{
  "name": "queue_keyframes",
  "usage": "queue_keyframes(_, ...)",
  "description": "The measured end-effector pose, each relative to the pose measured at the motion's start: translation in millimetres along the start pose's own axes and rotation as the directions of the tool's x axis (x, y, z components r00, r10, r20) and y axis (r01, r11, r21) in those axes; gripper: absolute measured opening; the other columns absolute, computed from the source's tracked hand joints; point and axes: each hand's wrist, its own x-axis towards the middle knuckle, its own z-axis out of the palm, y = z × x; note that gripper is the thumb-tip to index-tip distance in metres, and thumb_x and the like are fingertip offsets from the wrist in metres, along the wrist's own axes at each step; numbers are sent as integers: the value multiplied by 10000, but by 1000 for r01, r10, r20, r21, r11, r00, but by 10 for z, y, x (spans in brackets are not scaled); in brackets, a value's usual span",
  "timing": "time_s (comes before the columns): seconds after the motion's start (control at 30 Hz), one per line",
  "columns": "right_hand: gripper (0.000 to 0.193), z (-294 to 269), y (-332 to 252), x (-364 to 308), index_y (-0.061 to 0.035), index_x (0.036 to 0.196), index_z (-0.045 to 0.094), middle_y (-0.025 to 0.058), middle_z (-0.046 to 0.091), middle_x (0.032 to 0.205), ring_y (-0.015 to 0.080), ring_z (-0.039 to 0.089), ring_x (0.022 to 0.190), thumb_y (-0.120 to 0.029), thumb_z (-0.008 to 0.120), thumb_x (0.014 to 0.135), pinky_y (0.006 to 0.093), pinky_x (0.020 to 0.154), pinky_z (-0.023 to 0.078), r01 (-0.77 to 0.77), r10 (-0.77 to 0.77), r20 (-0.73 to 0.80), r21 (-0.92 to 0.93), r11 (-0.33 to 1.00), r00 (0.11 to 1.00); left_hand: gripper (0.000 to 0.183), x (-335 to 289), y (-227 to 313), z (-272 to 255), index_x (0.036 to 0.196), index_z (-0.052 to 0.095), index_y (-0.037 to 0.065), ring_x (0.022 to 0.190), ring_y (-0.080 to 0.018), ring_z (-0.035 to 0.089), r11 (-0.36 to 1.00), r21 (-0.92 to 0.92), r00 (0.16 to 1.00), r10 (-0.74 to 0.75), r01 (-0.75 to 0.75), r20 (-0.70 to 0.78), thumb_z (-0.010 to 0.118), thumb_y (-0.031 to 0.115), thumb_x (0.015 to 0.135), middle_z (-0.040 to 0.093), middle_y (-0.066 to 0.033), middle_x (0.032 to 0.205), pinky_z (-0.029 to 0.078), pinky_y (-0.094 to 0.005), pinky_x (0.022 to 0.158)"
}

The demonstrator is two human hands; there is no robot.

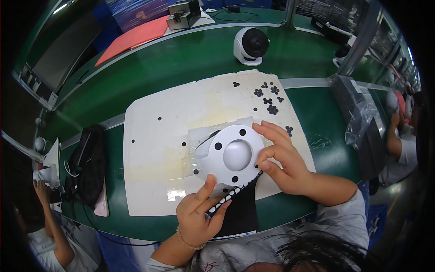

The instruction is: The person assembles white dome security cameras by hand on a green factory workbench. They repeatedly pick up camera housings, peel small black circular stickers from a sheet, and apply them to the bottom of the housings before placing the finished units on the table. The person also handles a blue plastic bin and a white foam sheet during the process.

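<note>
A white camera housing lies upside down on a foam pad (pixel 196 134), its ring-shaped base (pixel 218 168) facing up. Three black round pads show on the ring, around a round recess. With my left hand (pixel 195 216), closed, I hold a black strip with white dots (pixel 232 193) while a fingertip rests at the base's lower left edge. My right hand (pixel 286 164) is at the base's right edge, thumb and finger pinching a small black round pad (pixel 257 166); its other fingers touch or hover by the rim. A black sheet (pixel 240 213) lies below the base.
Black round pads, single and in clusters (pixel 272 109), dot the white board (pixel 154 181). A white camera with a black front (pixel 250 45) stands behind it. A black bag (pixel 90 163) lies left; a dark box with plastic wrap (pixel 358 109) stands right. Other people work at both sides.
</note>
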Motion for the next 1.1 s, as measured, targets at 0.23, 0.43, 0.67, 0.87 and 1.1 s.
queue_keyframes(0.23,289,-92,263,-64,-83,1033,550,142,457,1219,346,377,1133,-152,629,763,414,917,297,421,-467,10,-451,787,884,169,10,15,30,744,664,-5,492,-193,521,999,-23,999,-25,24,-30,699,30,583,524,-126,1197,408,-259,481)
queue_keyframes(0.43,415,57,160,-32,-32,1141,439,68,543,1007,173,515,939,-65,628,773,314,793,406,-336,333,173,775,535,927,146,10,15,-1,727,650,-13,509,-208,537,997,-57,998,-57,57,3,701,37,599,536,-138,1176,417,-266,491)
queue_keyframes(0.67,329,-86,101,402,-15,1032,505,47,570,918,117,549,853,-57,631,732,251,744,452,-379,391,178,758,531,903,209,84,74,-402,915,617,-43,913,-195,591,893,-332,950,-309,303,34,659,52,733,579,-157,1092,437,-261,801)
queue_keyframes(0.87,230,172,1010,1288,-2,1002,567,80,530,842,175,533,820,12,532,775,265,740,419,-34,-8,-251,-162,986,968,256,195,-292,-897,1007,564,-38,806,-106,565,460,-723,644,-764,515,-28,599,134,820,620,-67,910,457,-249,734)
queue_keyframes(1.1,249,530,1716,1672,-48,1011,592,121,537,862,287,517,848,-40,461,799,370,740,432,-10,-23,-45,-626,779,999,574,-30,-1003,-859,1171,435,-21,1042,-300,500,742,-71,728,-668,666,-152,685,232,720,517,-202,1104,388,-340,896)
